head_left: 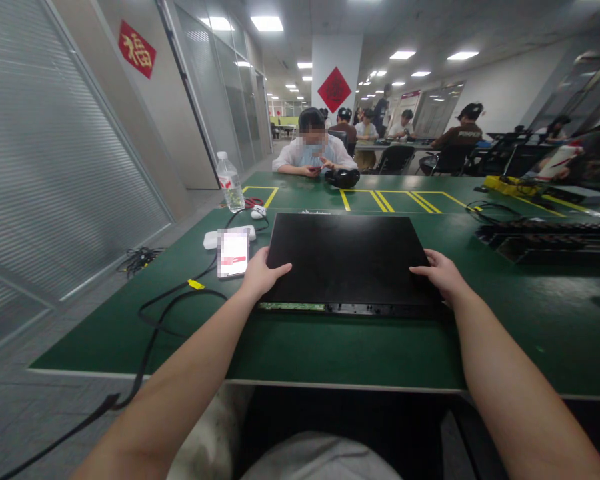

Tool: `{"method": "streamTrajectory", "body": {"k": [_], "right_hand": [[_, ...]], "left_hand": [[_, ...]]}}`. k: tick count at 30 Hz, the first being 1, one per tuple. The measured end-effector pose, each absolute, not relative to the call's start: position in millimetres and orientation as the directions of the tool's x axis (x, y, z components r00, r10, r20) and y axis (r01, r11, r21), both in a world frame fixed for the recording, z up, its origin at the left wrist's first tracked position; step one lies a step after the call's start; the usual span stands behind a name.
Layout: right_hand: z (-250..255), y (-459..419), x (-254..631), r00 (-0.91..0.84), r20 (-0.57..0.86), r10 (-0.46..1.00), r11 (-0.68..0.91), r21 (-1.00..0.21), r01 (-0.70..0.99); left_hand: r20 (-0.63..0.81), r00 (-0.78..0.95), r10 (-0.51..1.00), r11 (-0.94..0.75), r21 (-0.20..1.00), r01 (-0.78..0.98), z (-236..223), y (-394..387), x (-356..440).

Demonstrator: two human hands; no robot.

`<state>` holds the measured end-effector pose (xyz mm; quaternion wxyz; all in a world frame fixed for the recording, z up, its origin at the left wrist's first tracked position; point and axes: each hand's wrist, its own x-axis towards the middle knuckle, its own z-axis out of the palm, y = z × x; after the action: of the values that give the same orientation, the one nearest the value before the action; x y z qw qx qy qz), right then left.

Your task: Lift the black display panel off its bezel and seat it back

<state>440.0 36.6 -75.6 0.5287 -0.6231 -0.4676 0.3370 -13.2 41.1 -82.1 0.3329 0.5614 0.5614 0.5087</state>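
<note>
A flat black display panel (347, 257) lies in front of me over the green table (350, 353). Along its near edge a strip of green circuit board (293, 307) shows. My left hand (265, 275) grips the panel's left side, thumb on top and fingers out of sight around the edge. On the right side my right hand (437, 272) grips it the same way. Whether the panel rests fully on the table or is slightly raised, I cannot tell.
Left of the panel are a lit phone (234, 253), a white power strip (211, 240), a mouse (259, 212), a water bottle (230, 181) and a black cable (153, 320). More dark panels (525, 240) are stacked at right. Across the table sits a person (293, 157).
</note>
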Motion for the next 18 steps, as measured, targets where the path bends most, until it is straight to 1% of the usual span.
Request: {"method": "streamTrajectory", "body": {"k": [4,18], "right_hand": [[-73,36,438,0.364,0.036,0.931,-0.042,-0.978,0.204],[-82,41,447,0.334,0.044,0.942,-0.036,-0.973,0.228]], "left_hand": [[0.208,-0.144,0.967,-0.160,0.944,0.289,-83,41,-13],[0.202,-0.145,0.969,-0.154,0.945,0.288,-83,41,-15]]}}
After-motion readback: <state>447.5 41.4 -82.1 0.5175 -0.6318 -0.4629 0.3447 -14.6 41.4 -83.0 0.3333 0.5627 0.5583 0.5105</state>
